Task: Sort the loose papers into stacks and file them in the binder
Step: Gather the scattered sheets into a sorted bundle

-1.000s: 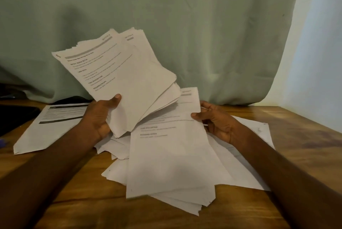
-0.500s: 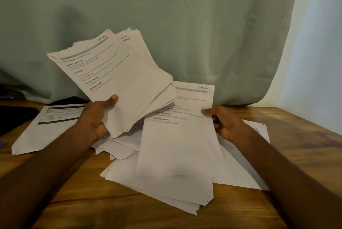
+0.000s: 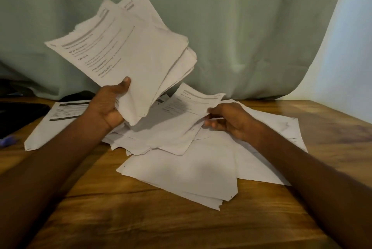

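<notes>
Both hands grip paper: left hand a sheaf, right hand seemingly one sheet.

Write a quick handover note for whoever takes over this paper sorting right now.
Left hand grips a raised stack of papers, fanned and uneven. Right hand pinches one printed sheet over the loose pile on the wooden table. A separate sheet lies far left. Done: part of the pile gathered. Left: sort the rest and file; no binder identifiable in view.

Wooden table, brown, grain visible. Pale green curtain hangs directly behind the table's far edge. White wall right of the curtain, brightly lit.
</notes>
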